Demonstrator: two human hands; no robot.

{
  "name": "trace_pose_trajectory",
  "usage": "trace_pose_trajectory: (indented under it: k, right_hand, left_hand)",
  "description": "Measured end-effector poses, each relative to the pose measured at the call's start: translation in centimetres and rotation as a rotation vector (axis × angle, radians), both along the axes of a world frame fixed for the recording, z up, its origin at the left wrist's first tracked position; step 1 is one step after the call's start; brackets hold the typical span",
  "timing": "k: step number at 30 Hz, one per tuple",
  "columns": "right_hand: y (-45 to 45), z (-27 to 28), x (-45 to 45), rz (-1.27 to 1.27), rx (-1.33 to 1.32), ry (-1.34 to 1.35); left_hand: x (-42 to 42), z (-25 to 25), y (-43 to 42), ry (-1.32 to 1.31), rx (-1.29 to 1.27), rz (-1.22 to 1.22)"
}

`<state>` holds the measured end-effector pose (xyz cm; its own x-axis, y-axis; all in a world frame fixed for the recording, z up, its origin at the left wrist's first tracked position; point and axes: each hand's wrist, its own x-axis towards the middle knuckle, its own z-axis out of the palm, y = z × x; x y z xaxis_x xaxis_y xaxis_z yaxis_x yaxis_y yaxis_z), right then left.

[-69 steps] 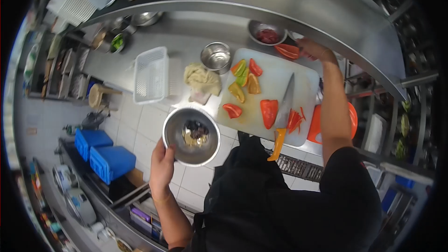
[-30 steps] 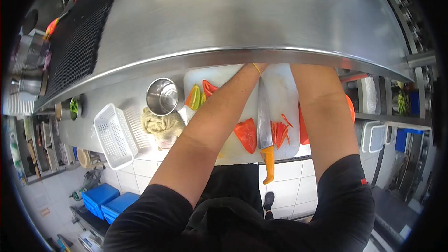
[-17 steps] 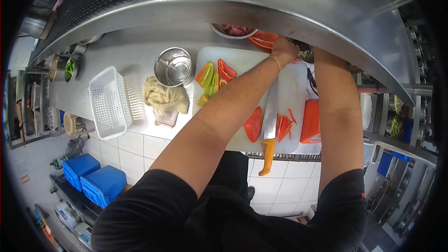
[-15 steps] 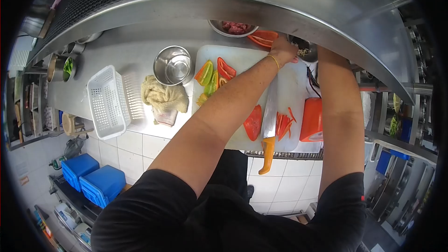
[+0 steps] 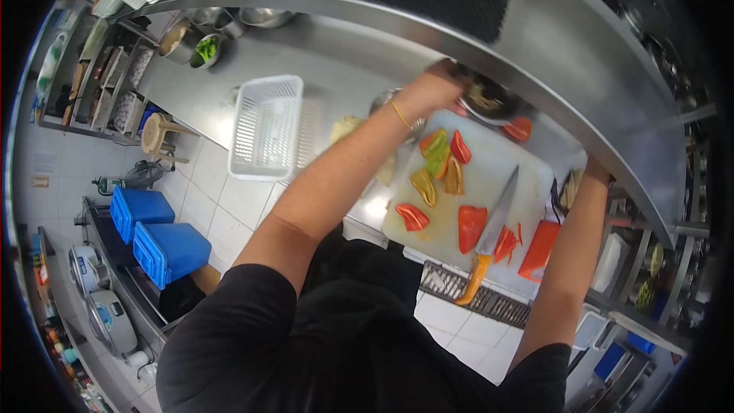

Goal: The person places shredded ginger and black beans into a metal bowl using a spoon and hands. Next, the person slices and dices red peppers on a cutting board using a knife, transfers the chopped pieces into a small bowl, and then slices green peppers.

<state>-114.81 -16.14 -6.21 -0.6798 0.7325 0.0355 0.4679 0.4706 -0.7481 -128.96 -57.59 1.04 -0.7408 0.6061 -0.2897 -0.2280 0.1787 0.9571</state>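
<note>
My left hand (image 5: 437, 92) grips the rim of a metal bowl (image 5: 489, 99) with dark and pale pieces in it, partly under the overhead shelf. My right forearm reaches under the shelf's right part, which hides the fingers of my right hand (image 5: 598, 170). Between the arms lies a white cutting board (image 5: 436, 241) with green, yellow and red pepper pieces. On it a knife with an orange handle (image 5: 475, 278) lies between a red pepper piece (image 5: 472, 228) and red strips (image 5: 505, 244). A red pepper piece (image 5: 518, 129) sits behind the board.
A white perforated basket (image 5: 266, 128) stands left of a cloth (image 5: 345, 128) and a metal bowl mostly behind my left forearm. The steel shelf edge (image 5: 367, 14) crosses above the counter. A red container (image 5: 540, 251) is right of the board; blue bins (image 5: 174, 252) stand lower left.
My left hand has moved left and holds the bowl of dark and pale pieces, which has come along. My right arm has moved outward to the right. The view has shifted and turned.
</note>
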Motion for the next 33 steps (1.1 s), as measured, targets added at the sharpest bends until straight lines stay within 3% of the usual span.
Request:
trace_pose_trajectory:
  k: [3,5,7,9,11,15,18,21,23,26,28,31,33]
  right_hand:
    - [-6.4,0.6,-0.7,0.093,-0.056,0.104]
    - [-11.4,0.7,-1.7,0.157,0.062,0.003]
    - [-18.7,3.9,-1.7,0.191,0.071,-0.095]
    - [-27.3,8.5,-1.3,0.175,-0.083,-0.095]
    - [-31.8,9.3,-0.9,0.123,-0.107,-0.138]
    - [-37.6,9.8,-1.2,0.090,-0.030,-0.130]
    - [-40.9,10.6,-0.5,0.105,0.010,-0.139]
    - [-47.8,15.4,-1.8,-0.006,-0.099,-0.211]
    - [-49.0,14.5,-1.6,0.019,-0.108,-0.125]
    - [-51.8,14.7,-2.6,0.075,-0.137,-0.093]
    - [-53.2,15.3,-3.0,0.125,-0.120,-0.093]
    - [-54.8,15.9,-4.5,0.192,-0.090,-0.100]
    - [-55.6,16.5,-5.0,0.199,-0.117,-0.109]
  left_hand:
    - [-9.0,0.3,-5.0,-0.015,-0.035,0.024]
    - [-13.9,-3.2,-7.2,-0.022,0.062,0.080]
    - [-18.6,-9.5,-8.6,0.100,0.177,0.052]
    - [-26.6,-24.0,-7.2,0.638,0.134,-0.149]
    - [-27.5,-27.3,-6.4,0.535,0.106,-0.198]
    - [-22.2,-17.3,-11.6,-0.070,0.013,-0.237]
    - [-20.1,-6.2,-21.9,0.040,-0.081,-0.254]
    - [-17.6,2.7,-36.7,-0.076,0.262,-0.237]
    - [-18.6,7.7,-47.8,0.089,0.208,-0.217]
    - [-20.9,15.2,-61.2,0.288,0.059,0.251]
    - [-24.0,17.2,-67.5,0.435,0.017,0.591]
    - [-30.7,18.6,-75.1,0.681,0.133,0.829]
    - [-36.3,21.1,-77.5,0.851,-0.158,1.022]
